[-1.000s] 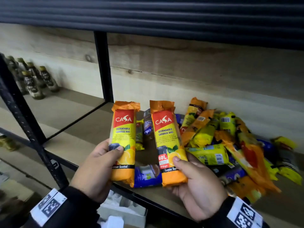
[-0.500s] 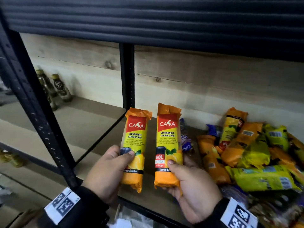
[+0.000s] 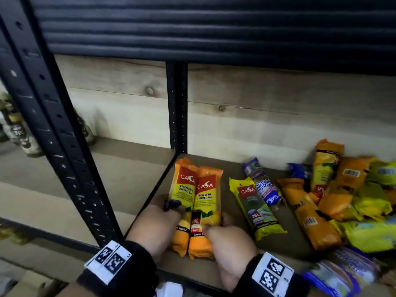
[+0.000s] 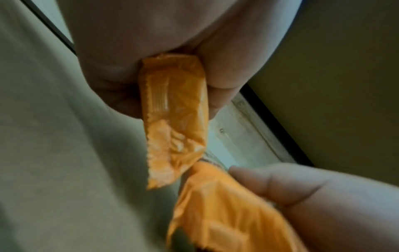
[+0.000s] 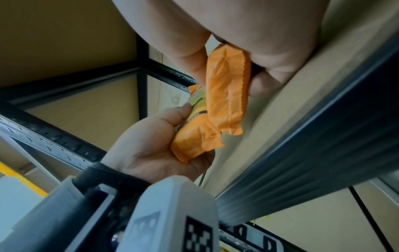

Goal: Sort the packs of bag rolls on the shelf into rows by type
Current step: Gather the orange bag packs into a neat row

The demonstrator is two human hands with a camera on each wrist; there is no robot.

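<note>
The left hand [image 3: 153, 227] grips one orange pack [image 3: 184, 196], thumb across its face; the right hand [image 3: 228, 246] pinches a matching orange pack [image 3: 204, 211] alongside, touching, low over the shelf board [image 3: 225, 166] at its left end. The packs look light, with soft, slippery film; grasp mid-body, not the crimped ends.

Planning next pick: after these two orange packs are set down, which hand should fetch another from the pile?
Right hand, probably: the pile lies on its side; the left hand sits by the shelf post.
</note>
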